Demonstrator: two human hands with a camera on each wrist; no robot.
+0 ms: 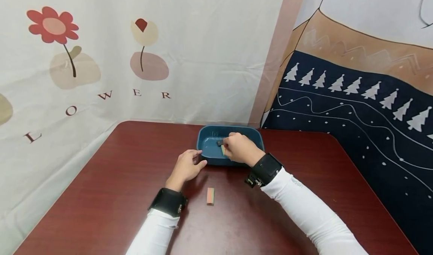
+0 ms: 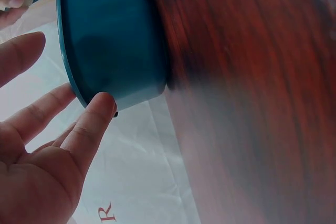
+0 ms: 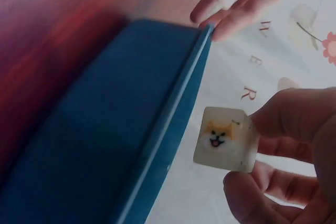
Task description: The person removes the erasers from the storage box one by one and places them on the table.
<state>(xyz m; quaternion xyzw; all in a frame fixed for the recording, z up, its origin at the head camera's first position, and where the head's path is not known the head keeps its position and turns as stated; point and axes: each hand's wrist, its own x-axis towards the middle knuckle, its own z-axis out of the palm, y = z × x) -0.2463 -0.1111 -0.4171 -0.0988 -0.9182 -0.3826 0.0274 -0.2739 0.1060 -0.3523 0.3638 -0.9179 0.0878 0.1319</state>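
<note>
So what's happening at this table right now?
A person in white sleeves works at a dark red wooden table. Their right hand pinches a small cream square tile with a dog face printed on it over a blue plastic oblong tray. A small dark piece lies inside the tray. Their left hand has straight fingers touching the tray's near rim. A small pink and green block lies on the table between the arms.

R hand pinching dog tile, teal tray
</note>
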